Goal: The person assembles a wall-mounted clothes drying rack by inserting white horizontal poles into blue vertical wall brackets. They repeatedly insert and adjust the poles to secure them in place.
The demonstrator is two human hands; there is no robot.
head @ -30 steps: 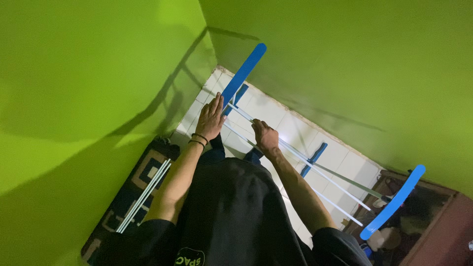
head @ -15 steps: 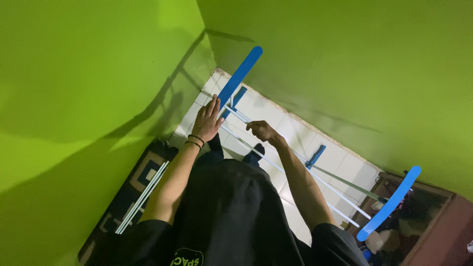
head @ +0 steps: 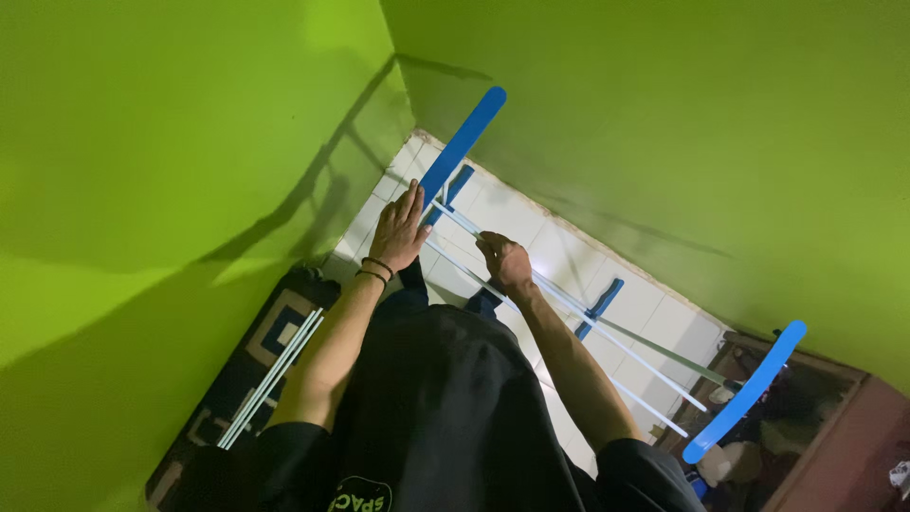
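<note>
The white rod [head: 569,303] of the drying rack is clenched in the right hand [head: 502,261]. The left hand [head: 398,232], released and flat, is pressed near the blue end bar [head: 460,152] at 12 o'clock. The rod could probably be bent by uneven pulling.

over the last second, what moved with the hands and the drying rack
The right hand slid back along the white rods, toward the person, and is curled over them. The left hand stayed flat by the blue end bar. The loose rods on the patterned mat did not move.
</note>
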